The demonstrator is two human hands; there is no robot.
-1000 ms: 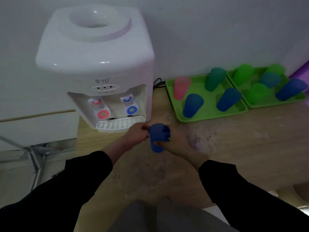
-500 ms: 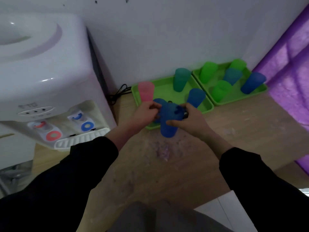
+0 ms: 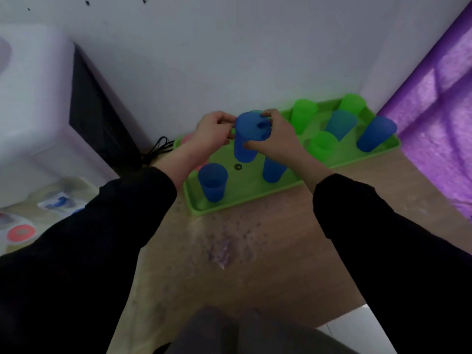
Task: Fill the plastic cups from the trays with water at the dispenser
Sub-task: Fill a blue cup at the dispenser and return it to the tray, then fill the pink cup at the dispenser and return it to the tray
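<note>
Both hands hold a blue plastic cup (image 3: pixel 244 146) upright above the near green tray (image 3: pixel 245 198). My right hand (image 3: pixel 273 139) grips its rim and side, fingers curled over the top. My left hand (image 3: pixel 212 134) pinches the rim from the left. On that tray stand two more blue cups (image 3: pixel 213 182) (image 3: pixel 273 171) and a pink cup (image 3: pixel 187 139), mostly hidden behind my left wrist. The white water dispenser (image 3: pixel 35 111) is at the left, its blue tap (image 3: pixel 57 203) and red tap (image 3: pixel 20 232) low in view.
A second green tray (image 3: pixel 383 149) at the back right carries several green and blue cups. A black cable (image 3: pixel 161 146) lies behind the dispenser. A purple curtain (image 3: pixel 439 123) hangs at the right. The wooden tabletop (image 3: pixel 242 251) has a stained patch in front.
Both hands carried the blue cup from in front of the dispenser's drip tray rightward and away, over the near green tray. The view swung right with them.
</note>
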